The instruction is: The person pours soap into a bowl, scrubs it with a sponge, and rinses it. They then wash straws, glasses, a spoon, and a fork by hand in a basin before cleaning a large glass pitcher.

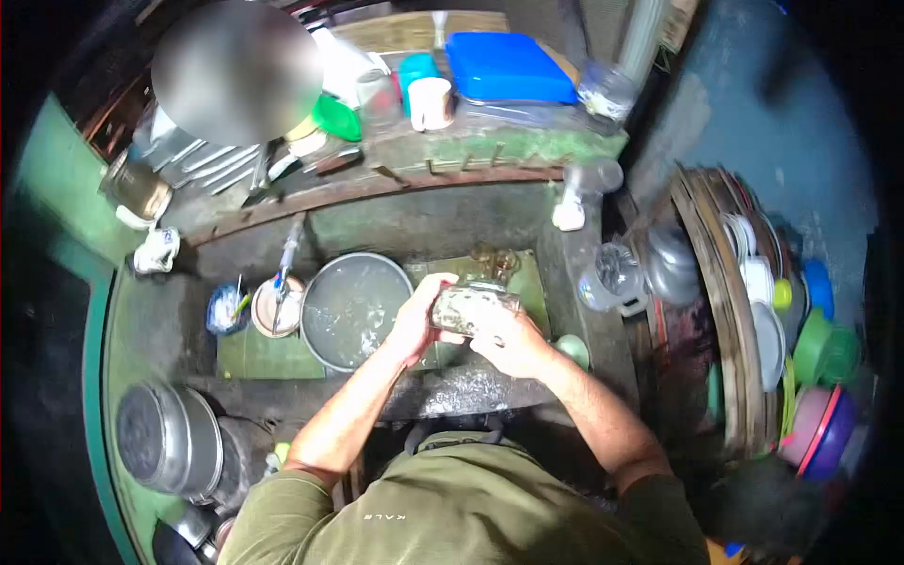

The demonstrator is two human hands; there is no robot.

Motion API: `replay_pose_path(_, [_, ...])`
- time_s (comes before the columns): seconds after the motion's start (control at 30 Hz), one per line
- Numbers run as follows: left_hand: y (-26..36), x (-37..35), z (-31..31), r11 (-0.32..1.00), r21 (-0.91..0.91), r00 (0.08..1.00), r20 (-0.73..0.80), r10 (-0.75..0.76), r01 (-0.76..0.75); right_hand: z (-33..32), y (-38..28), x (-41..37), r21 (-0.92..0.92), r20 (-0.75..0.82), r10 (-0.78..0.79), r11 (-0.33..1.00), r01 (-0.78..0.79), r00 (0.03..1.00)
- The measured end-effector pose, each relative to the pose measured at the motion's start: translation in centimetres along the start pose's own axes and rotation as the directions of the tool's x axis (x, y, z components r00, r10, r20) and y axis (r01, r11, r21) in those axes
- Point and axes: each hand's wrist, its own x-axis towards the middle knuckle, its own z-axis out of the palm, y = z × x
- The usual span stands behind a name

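a dim kitchen corner surrounds the person, with a bluish wall (753, 179) at the upper right of the frame. a tiled washing trough (282, 358) runs across the middle, and its raised edges seem meant to keep water in. above it is a concrete worktop (490, 141) carrying a blue plastic box (508, 68); being up there probably keeps it away from splashes. on the right, a wooden rack (741, 377) has dishes and bowls beside it, perhaps propped there to drain. a big metal pot (155, 443) sits at the lower left.

within the trough, the round metal basin (303, 315) holds cloudy water, just left of the hands, likely so that it is within easy reach. beside it is a pale bowl (259, 311) with a long-handled thing (290, 247) leaning up out of it, and a small blue bowl (226, 325) sits further left.

the clear jar (452, 303) is near the centre, tipped on its side above the trough, perhaps so drips fall inside. the left hand (411, 320) is clamped around one end, seemingly to steady it. the right hand (516, 347) presses against the other end; whether its fingers grip anything besides the glass i cannot tell.
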Motion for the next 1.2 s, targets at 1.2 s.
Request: replay_pose_path(1.2, [5.4, -1.4, -3.0, -0.192, 0.714, 0.525, 0.644, 0.556, -0.673, 6.2, -1.1, 3.7, 0.937, 0.205, 0.248, -0.331, -0.116, 0.947])
